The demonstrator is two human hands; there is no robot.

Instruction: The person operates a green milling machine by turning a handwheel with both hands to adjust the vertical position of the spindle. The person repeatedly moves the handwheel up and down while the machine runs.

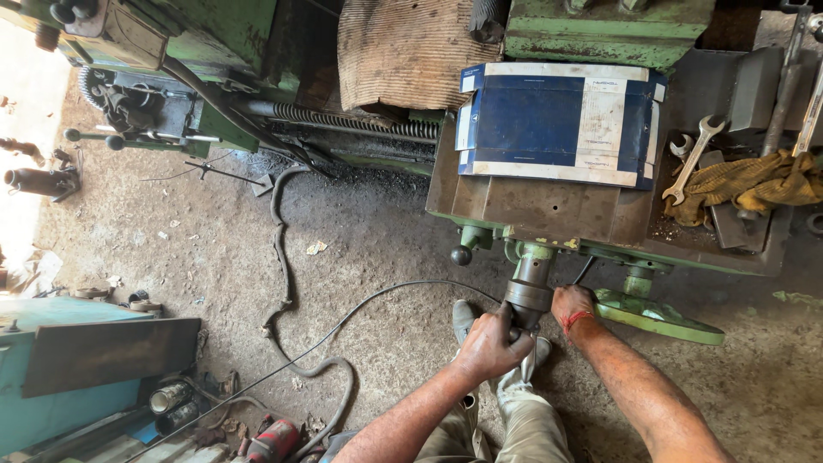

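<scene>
— Handle hub point(529, 296), where is it from where you stand?

— Dead ahead of you, low on the front of the green machine point(600, 34), under the brown slab-like tabletop point(540, 210). It is a dull grey metal cylinder, worn and greasy, on a green-painted neck, with a thin lever running down from it towards your shoes.

— And to its left?

— A black cable point(343, 321) and a thick hose point(279, 249) trail over the dirty floor point(377, 231). Your left hand point(489, 343) has its fingers wrapped around the lower part of the hub, closed tight on it.

— The right side?

— Your right hand point(573, 304), red thread at the wrist, is pressed against the hub's right flank; fingers are curled behind it, so you cannot tell how firmly they grip. Just beyond lies a flat green lever point(660, 315). Above, a blue-and-white carton point(557, 124) sits flat, with a spanner point(693, 159) and yellow rag point(754, 184) further right.
</scene>
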